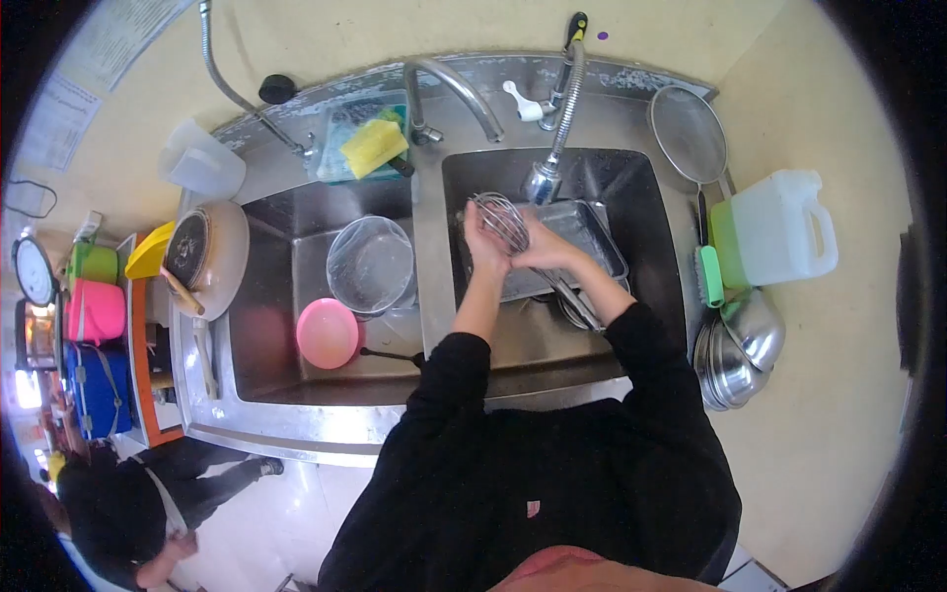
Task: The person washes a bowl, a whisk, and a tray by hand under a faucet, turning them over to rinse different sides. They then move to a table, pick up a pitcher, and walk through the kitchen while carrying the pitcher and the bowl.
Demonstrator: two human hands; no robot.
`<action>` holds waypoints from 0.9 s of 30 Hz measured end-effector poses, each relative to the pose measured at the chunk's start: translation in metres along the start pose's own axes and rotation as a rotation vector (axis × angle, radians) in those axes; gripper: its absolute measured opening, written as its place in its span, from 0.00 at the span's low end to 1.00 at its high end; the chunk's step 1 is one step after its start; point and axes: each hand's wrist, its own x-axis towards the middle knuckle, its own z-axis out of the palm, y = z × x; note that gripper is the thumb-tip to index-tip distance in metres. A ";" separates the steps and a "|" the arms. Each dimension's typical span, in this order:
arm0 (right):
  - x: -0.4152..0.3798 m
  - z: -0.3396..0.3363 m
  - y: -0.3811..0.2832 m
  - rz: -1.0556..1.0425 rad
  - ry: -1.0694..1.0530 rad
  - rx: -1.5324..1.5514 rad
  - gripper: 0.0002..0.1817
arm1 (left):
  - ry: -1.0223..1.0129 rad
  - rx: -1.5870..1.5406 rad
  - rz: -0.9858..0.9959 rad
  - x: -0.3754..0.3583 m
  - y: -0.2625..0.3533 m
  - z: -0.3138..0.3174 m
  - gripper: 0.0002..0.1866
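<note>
Both hands (pixel 513 247) around a wire whisk (pixel 501 219) under the spray faucet (pixel 545 181).

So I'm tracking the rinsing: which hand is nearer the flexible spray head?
Right. The right hand sits just below the spray head, holding the whisk; the left hand is farther off, across the whisk.

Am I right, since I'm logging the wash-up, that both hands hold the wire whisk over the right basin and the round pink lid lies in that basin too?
Not quite: the head view shows the round pink lid in the left basin. The rest stands: both hands hold the wire whisk over the right basin.
</note>
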 end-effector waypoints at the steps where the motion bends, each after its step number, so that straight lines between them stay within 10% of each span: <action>1: 0.006 0.003 0.000 0.030 0.018 -0.011 0.43 | 0.054 -0.018 0.021 0.013 -0.003 -0.008 0.26; 13: -0.017 -0.015 0.000 0.309 0.054 -0.593 0.14 | 0.118 -0.080 0.144 -0.008 -0.008 0.013 0.30; 15: -0.020 -0.015 -0.009 0.300 0.063 -0.601 0.16 | 0.145 0.139 0.079 -0.012 -0.052 0.020 0.11; 21: -0.081 -0.023 0.005 0.593 -0.173 -0.256 0.15 | 0.129 0.062 -0.204 -0.021 -0.056 0.021 0.11; 27: -0.155 -0.015 -0.056 0.608 0.054 -0.673 0.11 | 0.283 -0.060 -0.466 -0.017 -0.076 0.000 0.14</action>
